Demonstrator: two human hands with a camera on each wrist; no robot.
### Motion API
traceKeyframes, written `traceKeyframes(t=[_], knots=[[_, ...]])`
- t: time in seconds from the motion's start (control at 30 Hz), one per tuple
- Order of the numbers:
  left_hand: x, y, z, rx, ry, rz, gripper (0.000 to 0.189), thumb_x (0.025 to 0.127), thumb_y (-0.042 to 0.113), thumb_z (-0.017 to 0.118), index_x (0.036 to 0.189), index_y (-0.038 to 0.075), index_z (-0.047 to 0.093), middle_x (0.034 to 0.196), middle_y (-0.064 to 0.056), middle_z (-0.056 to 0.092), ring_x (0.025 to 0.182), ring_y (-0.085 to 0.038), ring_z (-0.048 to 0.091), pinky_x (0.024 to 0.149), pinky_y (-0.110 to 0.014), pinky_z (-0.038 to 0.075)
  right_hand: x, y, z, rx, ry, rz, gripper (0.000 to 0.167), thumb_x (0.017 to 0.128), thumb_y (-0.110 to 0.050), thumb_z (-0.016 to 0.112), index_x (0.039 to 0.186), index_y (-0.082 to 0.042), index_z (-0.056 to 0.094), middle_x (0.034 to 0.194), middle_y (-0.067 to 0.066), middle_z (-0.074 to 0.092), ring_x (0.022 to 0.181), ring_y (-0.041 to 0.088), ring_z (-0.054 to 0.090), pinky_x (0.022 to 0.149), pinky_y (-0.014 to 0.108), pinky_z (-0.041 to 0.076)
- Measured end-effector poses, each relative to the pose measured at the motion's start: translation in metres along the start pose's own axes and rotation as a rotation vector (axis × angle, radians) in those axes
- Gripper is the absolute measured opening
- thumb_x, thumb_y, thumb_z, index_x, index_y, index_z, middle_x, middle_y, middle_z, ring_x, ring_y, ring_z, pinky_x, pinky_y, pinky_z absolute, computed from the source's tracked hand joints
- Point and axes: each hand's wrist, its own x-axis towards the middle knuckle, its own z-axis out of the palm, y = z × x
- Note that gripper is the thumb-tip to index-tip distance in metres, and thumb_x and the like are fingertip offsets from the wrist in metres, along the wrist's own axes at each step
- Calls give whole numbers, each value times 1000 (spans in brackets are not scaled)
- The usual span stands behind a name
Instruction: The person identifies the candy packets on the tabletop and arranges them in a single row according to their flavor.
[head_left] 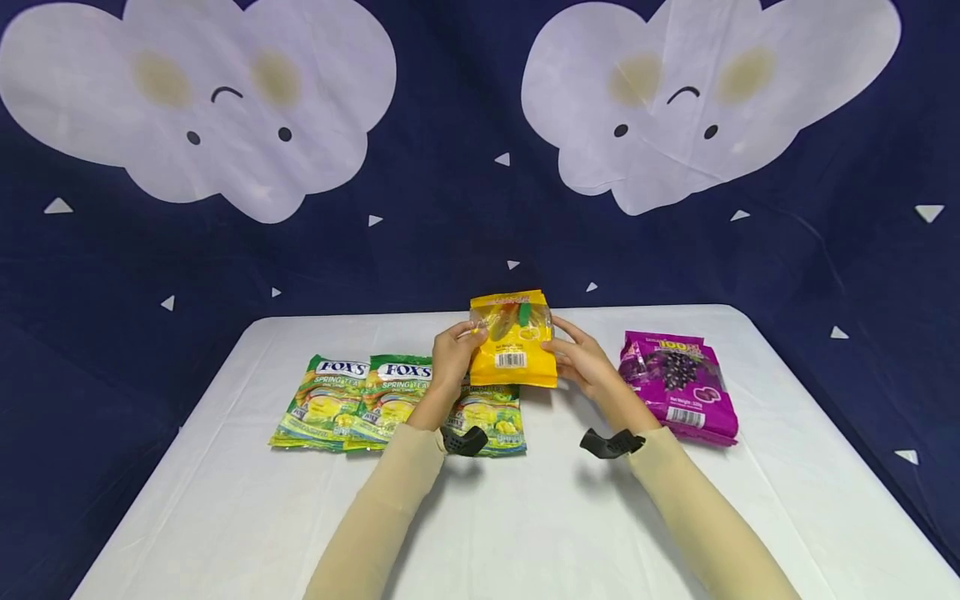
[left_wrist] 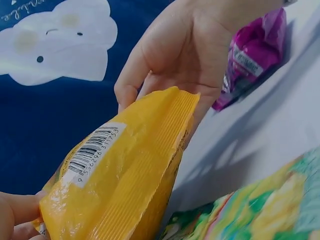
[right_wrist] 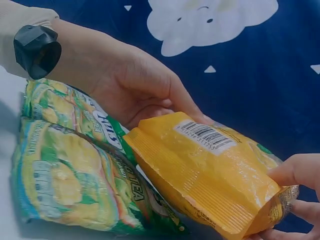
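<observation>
A yellow candy bag (head_left: 513,350) with a clear window and a barcode is held up between both hands. My left hand (head_left: 452,360) grips its left edge, thumb on the front. On the opposite edge, my right hand (head_left: 582,358) pinches the bag between thumb and fingers. The right wrist view shows the bag (right_wrist: 200,175) tilted, its crimped bottom seam facing the camera. Below it, three green-and-yellow Fox's Spring Tea candy bags lie in a row: the left one (head_left: 318,408), the middle one (head_left: 393,396) and the right one (head_left: 487,421), partly covered by the yellow bag and left hand.
A purple candy bag (head_left: 678,383) with a grape picture lies on the right of the white table (head_left: 525,533). Behind the table hangs a dark blue cloth (head_left: 450,250) printed with white clouds and triangles. Black wrist cameras sit on both wrists.
</observation>
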Motion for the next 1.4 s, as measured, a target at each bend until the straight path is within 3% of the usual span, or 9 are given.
traceKeyframes(t=[0.27,0.4,0.6,0.87,1.07,1.4], knots=[[-22,-1,8,-16,-46,25,42,91,16,69,129,-1,59,120,-20,64,105,-28,64,85,-39,51,-30,10,-14,-30,-18,-20,68,93,-12,62,153,-18,29,107,6,64,90,15,62,80,31,51],[-32,6,11,14,-65,8,41,90,15,70,126,-2,61,114,-21,66,97,-27,66,78,-35,53,-43,12,-20,-35,-22,-16,69,94,-14,62,153,-17,28,104,4,65,87,14,61,78,30,50],[-38,3,16,0,-96,-11,39,86,14,74,121,0,64,106,-17,69,82,-19,68,60,-23,49,-58,14,-29,-24,-33,-21,69,95,-11,59,154,-15,24,115,9,58,91,13,61,80,30,51],[-50,0,21,-9,-118,42,36,83,13,77,115,-1,67,107,-13,69,98,-25,63,65,-25,52,-70,14,-34,-105,-5,-19,69,95,-13,57,155,-17,22,128,19,54,99,16,58,83,31,51],[-57,1,26,8,-107,29,40,80,15,79,117,3,68,108,-12,67,100,-26,60,67,-26,52,-79,14,-37,-131,11,2,71,96,-14,56,156,-18,18,141,24,43,103,15,57,85,29,50],[-67,-4,30,58,-111,15,43,80,15,80,118,3,66,107,-12,67,101,-26,60,69,-26,52,-92,16,-41,-152,0,5,71,97,-14,55,156,-16,15,146,25,37,109,17,55,89,30,48]])
